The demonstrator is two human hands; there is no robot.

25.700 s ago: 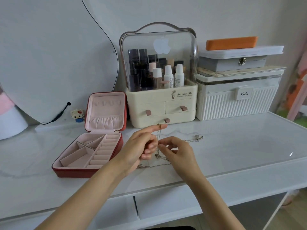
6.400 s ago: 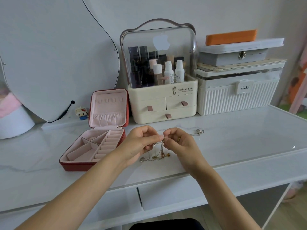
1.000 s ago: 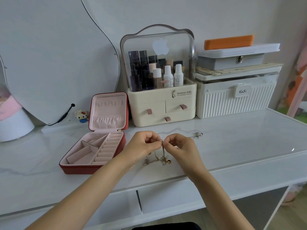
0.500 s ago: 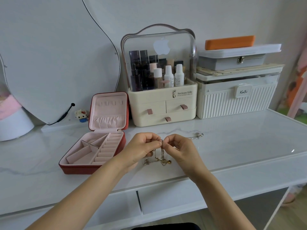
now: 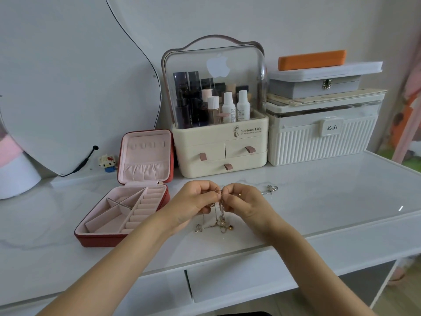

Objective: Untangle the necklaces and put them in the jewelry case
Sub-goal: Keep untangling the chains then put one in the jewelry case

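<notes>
I see my left hand (image 5: 196, 202) and right hand (image 5: 245, 201) side by side above the surface (image 5: 319, 206), each pinching the top of the tangled necklaces (image 5: 215, 221), whose lower ends trail on the surface near its front edge. The red jewelry case (image 5: 127, 201) lies open to the left, apart from them.

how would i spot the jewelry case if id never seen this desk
Find the cream cosmetics organizer with the clear dome at the back of the white desk. Just left of it stands the jewelry case, open. It is the only red box, lined in pale pink.
</notes>
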